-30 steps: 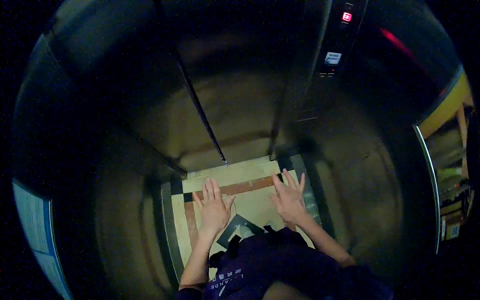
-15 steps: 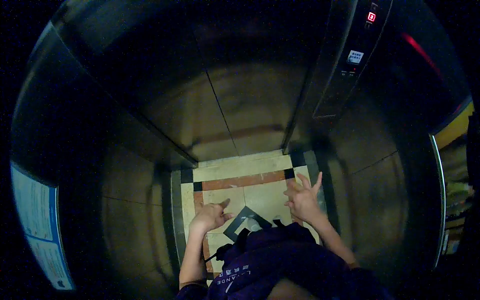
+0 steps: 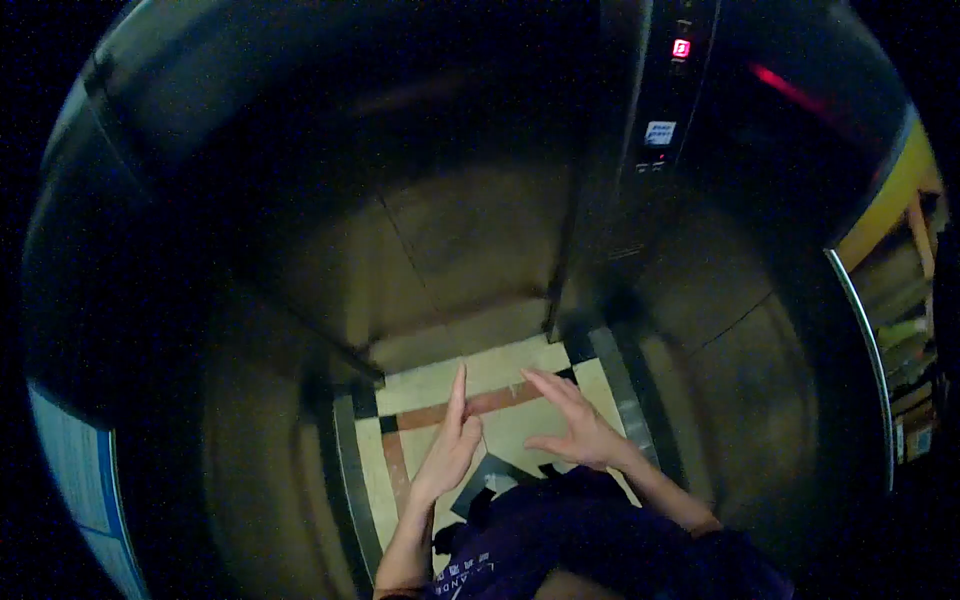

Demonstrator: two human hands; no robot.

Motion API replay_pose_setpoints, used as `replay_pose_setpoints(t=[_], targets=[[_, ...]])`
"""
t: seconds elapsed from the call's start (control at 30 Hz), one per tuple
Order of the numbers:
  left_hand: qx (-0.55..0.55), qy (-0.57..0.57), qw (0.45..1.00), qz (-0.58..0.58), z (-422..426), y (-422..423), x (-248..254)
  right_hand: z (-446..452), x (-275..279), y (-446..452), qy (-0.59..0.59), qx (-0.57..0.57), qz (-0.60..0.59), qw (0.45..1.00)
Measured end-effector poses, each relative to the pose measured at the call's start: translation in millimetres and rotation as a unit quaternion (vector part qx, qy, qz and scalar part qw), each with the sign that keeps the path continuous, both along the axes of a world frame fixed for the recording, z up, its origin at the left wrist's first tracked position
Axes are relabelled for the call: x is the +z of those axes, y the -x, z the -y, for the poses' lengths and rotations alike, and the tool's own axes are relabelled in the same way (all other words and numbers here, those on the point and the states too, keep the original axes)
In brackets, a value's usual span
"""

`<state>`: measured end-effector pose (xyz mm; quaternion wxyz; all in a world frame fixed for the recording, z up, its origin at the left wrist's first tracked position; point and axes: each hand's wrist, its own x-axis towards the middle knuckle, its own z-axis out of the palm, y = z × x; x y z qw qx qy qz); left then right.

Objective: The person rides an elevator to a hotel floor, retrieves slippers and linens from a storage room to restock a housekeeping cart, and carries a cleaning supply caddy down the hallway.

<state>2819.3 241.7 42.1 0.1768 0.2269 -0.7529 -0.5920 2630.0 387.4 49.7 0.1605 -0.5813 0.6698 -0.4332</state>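
Observation:
Both of my hands are held in the air in front of my body, over the patterned floor, with a gap between them. My left hand (image 3: 450, 450) is empty, its fingers stretched out and pointing forward. To its right, my right hand (image 3: 578, 425) holds nothing either; its fingers reach forward and left, with the thumb spread away from them. Below the hands is my dark shirt (image 3: 590, 540) with light lettering. Neither hand touches anything.
Closed elevator doors (image 3: 450, 250) stand ahead. At upper right a control panel (image 3: 665, 100) carries a lit red display (image 3: 682, 48) and a white label. Posters hang on the left wall (image 3: 75, 480) and right wall (image 3: 905, 330). The tiled floor (image 3: 470, 365) has a reddish border.
My hands have moved closer together and forward, and their bent fingers have straightened. The view has shifted, so the panel appears farther left and lower.

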Motion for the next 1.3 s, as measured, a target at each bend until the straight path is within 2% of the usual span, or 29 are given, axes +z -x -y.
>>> replay_pose_setpoints(t=[0.07,0.13,0.17,0.2,0.23,0.27,0.3,0.37,0.4,0.43,0.47,0.5,0.53,0.6,0.63,0.7,0.73,0.8,0.83,0.87,0.93,0.97,1.03,1.07,1.1,1.13,1.17,1.23,1.3], targets=[[-0.02,0.002,1.0,-0.014,3,1,-18,-2,-16,3,-0.017,-0.012,0.064,0.998],[-0.02,0.007,0.999,-0.045,-1,6,-23,-4,-15,6,-0.044,-0.017,0.074,0.996],[0.034,0.043,0.997,-0.051,-9,8,-19,-7,-19,7,-0.039,-0.03,0.023,0.999],[0.03,0.048,0.997,-0.057,-6,6,-24,-9,-21,8,-0.034,-0.044,-0.028,0.998],[0.008,0.066,0.998,-0.019,-1,3,-32,-9,-20,10,-0.029,-0.04,-0.002,0.999],[-0.006,0.091,0.996,-0.005,-10,-33,-68,-22,-53,-23,-0.015,-0.037,-0.032,0.999],[-0.013,0.091,0.996,-0.009,-3,-26,-75,-16,-78,-14,-0.028,-0.059,0.06,0.996],[0.057,0.027,0.998,-0.03,-5,-34,-70,-13,-81,-21,-0.035,-0.111,0.18,0.977],[0.053,0.03,0.997,-0.038,-2,-38,-78,-13,-86,-21,-0.029,-0.114,0.174,0.978],[0.083,-0.04,0.994,-0.054,2,-41,-89,-16,-97,-18,0.021,-0.094,0.362,0.927],[0.111,-0.112,0.985,-0.07,8,-41,-97,-16,-103,-15,0.07,-0.067,0.535,0.839],[0.125,-0.158,0.968,-0.15,-6,-11,-94,-28,-102,16,0.082,-0.039,0.593,0.8],[0.123,-0.156,0.968,-0.152,-3,-10,-90,-27,-103,22,0.084,-0.039,0.591,0.801],[0.142,-0.202,0.956,-0.159,6,-12,-91,-31,-108,30,0.074,-0.08,0.689,0.717],[0.153,-0.205,0.95,-0.181,10,-11,-97,-32,-114,31,0.077,-0.078,0.684,0.721],[0.153,-0.183,0.959,-0.152,14,-10,-107,-37,-125,39,0.06,-0.061,0.613,0.786],[0.155,-0.163,0.968,-0.116,15,-7,-104,-34,-104,34,0.061,-0.057,0.609,0.789],[0.124,-0.179,0.962,-0.161,11,2,-88,-25,-62,19,0.097,0.066,0.525,0.843],[0.092,-0.198,0.955,-0.2,13,6,-84,-22,-60,29,0.005,0.076,0.466,0.881],[0.09,-0.197,0.955,-0.202,19,8,-89,-19,-62,30,0.007,0.076,0.464,0.882],[-0.002,0.0,0.994,-0.108,29,10,-93,-15,-66,28,-0.007,0.02,0.256,0.967],[0.012,-0.02,0.994,-0.107,26,9,-93,-14,-71,28,-0.004,0.02,0.253,0.967],[0.026,-0.006,0.994,-0.104,21,13,-85,-7,-82,38,0.007,0.007,0.055,0.998],[0.041,0.006,0.994,-0.097,22,16,-83,-6,-82,41,0.009,0.007,0.053,0.999],[0.041,0.008,0.994,-0.1,25,17,-86,-5,-79,39,-0.033,-0.01,0.006,0.999],[0.057,0.058,0.994,-0.067,30,16,-94,-3,-76,38,-0.075,-0.028,-0.041,0.996],[0.074,0.108,0.991,-0.035,32,17,-100,-2,-76,39,-0.073,-0.028,-0.044,0.996],[0.096,0.116,0.989,0.002,33,17,-100,0,-81,39,-0.121,-0.074,-0.065,0.988],[0.12,0.12,0.985,0.04,39,21,-106,6,-88,41,-0.08,-0.091,-0.08,0.989]])
